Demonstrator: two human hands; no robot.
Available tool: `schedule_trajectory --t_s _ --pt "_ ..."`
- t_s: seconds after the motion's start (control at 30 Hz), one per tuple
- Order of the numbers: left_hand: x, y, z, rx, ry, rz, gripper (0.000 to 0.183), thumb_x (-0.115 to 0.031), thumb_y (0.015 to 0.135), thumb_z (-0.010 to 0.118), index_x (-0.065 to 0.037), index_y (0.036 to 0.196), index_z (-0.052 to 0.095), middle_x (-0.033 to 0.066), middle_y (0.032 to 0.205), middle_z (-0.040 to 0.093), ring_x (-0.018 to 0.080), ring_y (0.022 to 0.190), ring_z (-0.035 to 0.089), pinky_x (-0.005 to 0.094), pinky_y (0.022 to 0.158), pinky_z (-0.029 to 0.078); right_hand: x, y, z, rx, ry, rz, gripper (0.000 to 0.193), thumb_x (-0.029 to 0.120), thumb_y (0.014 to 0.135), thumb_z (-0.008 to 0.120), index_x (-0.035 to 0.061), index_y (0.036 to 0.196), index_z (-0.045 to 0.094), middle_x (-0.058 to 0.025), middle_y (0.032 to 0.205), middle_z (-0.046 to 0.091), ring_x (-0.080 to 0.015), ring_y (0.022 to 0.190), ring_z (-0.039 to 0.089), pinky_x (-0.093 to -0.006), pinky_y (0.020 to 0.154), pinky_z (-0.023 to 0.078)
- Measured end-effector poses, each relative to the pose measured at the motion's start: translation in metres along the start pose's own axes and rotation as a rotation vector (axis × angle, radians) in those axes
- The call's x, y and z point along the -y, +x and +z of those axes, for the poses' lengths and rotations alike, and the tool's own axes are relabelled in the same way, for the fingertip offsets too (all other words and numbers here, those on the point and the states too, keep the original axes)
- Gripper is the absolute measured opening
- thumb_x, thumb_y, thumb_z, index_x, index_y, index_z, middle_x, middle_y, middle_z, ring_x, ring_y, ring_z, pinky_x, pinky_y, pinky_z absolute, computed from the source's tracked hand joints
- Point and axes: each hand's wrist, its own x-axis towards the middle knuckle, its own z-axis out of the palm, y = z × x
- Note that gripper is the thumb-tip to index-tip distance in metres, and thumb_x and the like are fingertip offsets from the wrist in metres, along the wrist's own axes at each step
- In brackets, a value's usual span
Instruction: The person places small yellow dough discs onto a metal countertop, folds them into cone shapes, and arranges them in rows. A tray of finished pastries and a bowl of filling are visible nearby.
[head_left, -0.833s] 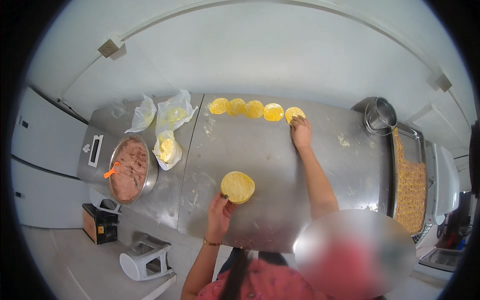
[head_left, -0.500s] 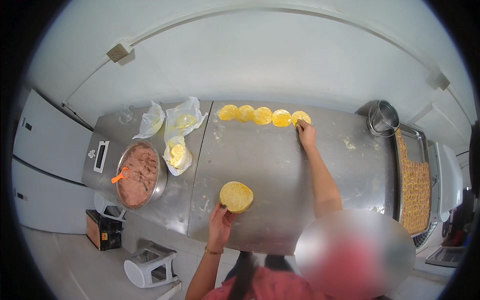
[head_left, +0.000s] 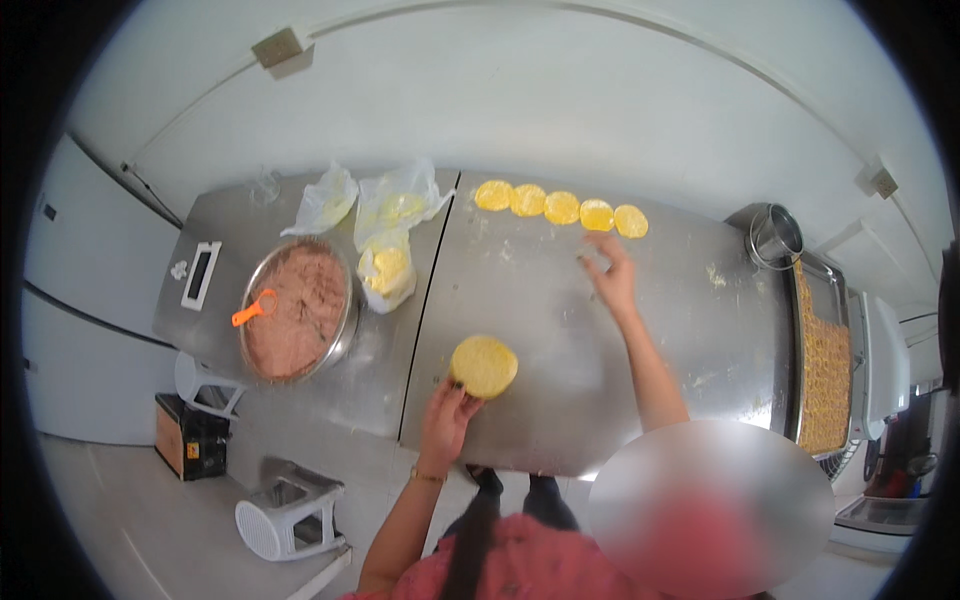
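I count five yellow dough discs (head_left: 561, 207) rowed along the steel desk (head_left: 540, 300) far edge, one stack of yellow discs (head_left: 484, 366) near me. Left hand (head_left: 445, 420) fingertips touch that stack; right hand (head_left: 612, 277) loosely spread, grip unclear. Three plastic bags (head_left: 385, 235), contents blurry.

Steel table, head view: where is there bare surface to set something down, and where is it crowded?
Bare patches on the steel table: between the row of yellow discs and the dough stack, and right of the right hand toward the filled tray. Crowded: the left part, with the bowl of brown filling and plastic bags.
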Motion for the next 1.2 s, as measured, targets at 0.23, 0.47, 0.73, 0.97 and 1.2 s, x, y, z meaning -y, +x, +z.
schedule_trajectory --t_s 0.23,0.47,0.73,0.97,1.2 --pt "0.004 0.017 0.021 0.198 -0.093 -0.046 0.025 -0.011 0.095 0.044 -0.004 0.119 0.044 0.0056 0.116 0.053 0.019 0.109 0.053 0.0386 0.096 0.043 0.158 -0.112 0.029 0.303 0.01 -0.166 0.028 0.004 0.064 0.071 0.0044 0.091 0.063 -0.0094 0.104 0.063 -0.029 0.097 0.058 -0.0369 0.084 0.048" --pt "0.01 0.007 0.043 0.271 -0.017 -0.097 0.023 -0.015 0.095 0.047 -0.004 0.115 0.047 0.006 0.113 0.055 0.0173 0.106 0.055 0.0383 0.095 0.043 0.155 -0.14 0.016 0.152 0.149 0.167 0.01 -0.004 0.067 0.067 0.0012 0.077 0.066 -0.0077 0.098 0.065 -0.0231 0.087 0.061 -0.0317 0.077 0.049" --pt "0.026 0.014 0.061 0.255 0.135 -0.054 0.021 -0.011 0.091 0.054 0.0 0.109 0.05 0.006 0.104 0.058 0.013 0.095 0.058 0.0327 0.086 0.051 0.131 -0.13 -0.011 0.16 0.593 0.63 0.007 -0.006 0.072 0.064 -0.0008 0.077 0.065 -0.0042 0.09 0.062 -0.0123 0.08 0.057 -0.0255 0.073 0.046" --pt "0.042 0.035 0.075 0.1 0.222 -0.073 0.022 -0.015 0.09 0.056 -0.002 0.108 0.052 0.0046 0.099 0.058 0.012 0.09 0.059 0.0295 0.079 0.054 0.044 -0.078 -0.053 -0.234 1.196 0.894 0.018 0.009 0.092 0.045 -0.0023 0.104 0.052 -0.0119 0.104 0.06 -0.0211 0.094 0.06 -0.0336 0.085 0.05" --pt "0.05 0.038 0.078 0.045 0.178 -0.023 0.021 -0.015 0.091 0.054 -0.002 0.107 0.051 0.0044 0.099 0.059 0.012 0.088 0.061 0.0282 0.077 0.055 -0.095 0.036 -0.104 -0.414 1.004 0.84 0.026 0.014 0.092 0.047 -0.0026 0.112 0.05 -0.0159 0.114 0.056 -0.0253 0.103 0.059 -0.0357 0.087 0.049"
